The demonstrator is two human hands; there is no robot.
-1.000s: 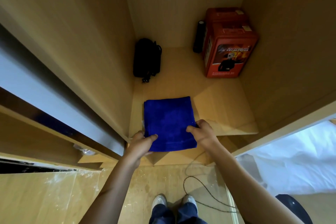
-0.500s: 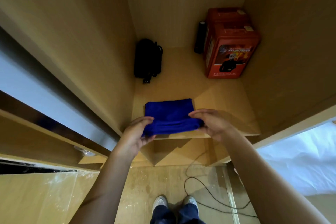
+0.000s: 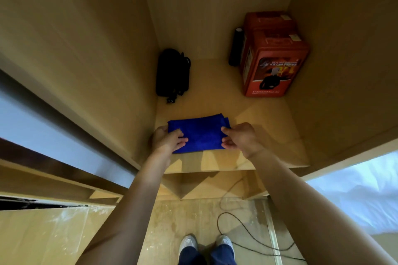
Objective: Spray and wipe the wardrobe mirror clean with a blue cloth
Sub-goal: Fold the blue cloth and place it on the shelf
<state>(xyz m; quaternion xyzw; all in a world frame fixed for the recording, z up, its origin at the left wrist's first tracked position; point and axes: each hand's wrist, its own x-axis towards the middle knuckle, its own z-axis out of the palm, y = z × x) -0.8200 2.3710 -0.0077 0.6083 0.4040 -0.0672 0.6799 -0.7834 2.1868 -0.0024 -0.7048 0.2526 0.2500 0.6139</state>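
Observation:
A folded blue cloth (image 3: 201,133) lies flat on the wooden wardrobe shelf (image 3: 269,135), near its front edge. My left hand (image 3: 167,140) rests on the cloth's left end, thumb and fingers over the fabric. My right hand (image 3: 240,139) pinches the cloth's right end. The sliding mirror door (image 3: 53,135) runs along the left, seen at a steep angle. No spray bottle is in view.
A black pouch (image 3: 172,73) with cords leans at the back left of the shelf. A red box (image 3: 273,58) with a black cylinder (image 3: 237,47) beside it stands at the back right. A black cable (image 3: 247,230) trails on the floor near my shoes. White bedding (image 3: 361,189) shows at right.
The cloth was folded in half, front edge carried over toward the back, and now lies narrower and further in on the shelf. Both hands moved forward with it.

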